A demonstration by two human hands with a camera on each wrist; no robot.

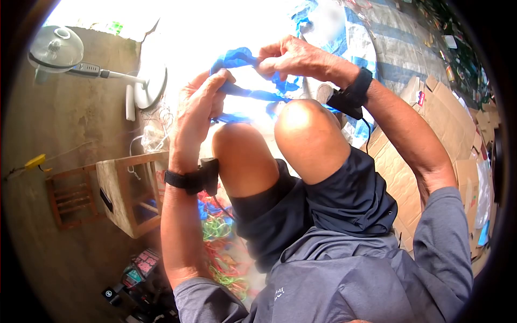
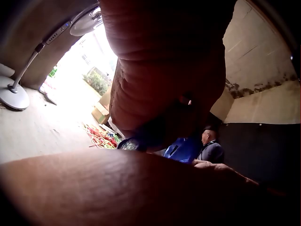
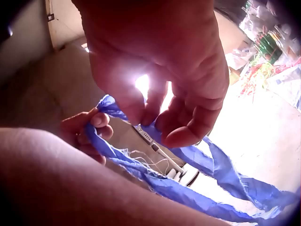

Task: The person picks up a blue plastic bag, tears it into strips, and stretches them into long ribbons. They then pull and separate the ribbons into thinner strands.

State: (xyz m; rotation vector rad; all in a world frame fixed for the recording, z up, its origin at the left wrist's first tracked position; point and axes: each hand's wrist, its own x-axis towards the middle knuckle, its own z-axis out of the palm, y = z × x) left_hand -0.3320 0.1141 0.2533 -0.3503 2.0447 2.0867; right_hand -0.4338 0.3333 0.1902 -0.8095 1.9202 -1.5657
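A long, frayed strip of blue cloth [image 1: 253,94] is stretched between both hands above the bare knees. My left hand [image 1: 200,102] pinches a folded bend of it between thumb and fingers; the right wrist view shows that left hand [image 3: 91,129] with the blue strip [image 3: 188,197] doubling back from it. With thumb and index finger my right hand [image 3: 160,70] grips the upper length, its other fingers curled below. In the head view the right hand [image 1: 293,58] is to the right of the left one. Only a bit of blue cloth [image 2: 181,149] shows in the left wrist view.
A standing fan [image 1: 56,48] is by the wall at left, near a wooden frame box [image 1: 129,194]. Tangled red and green strings [image 1: 218,231] lie on the floor. Flattened cardboard [image 1: 431,134] and a blue-white striped sheet [image 1: 388,59] spread at right. Another person [image 2: 210,148] appears behind.
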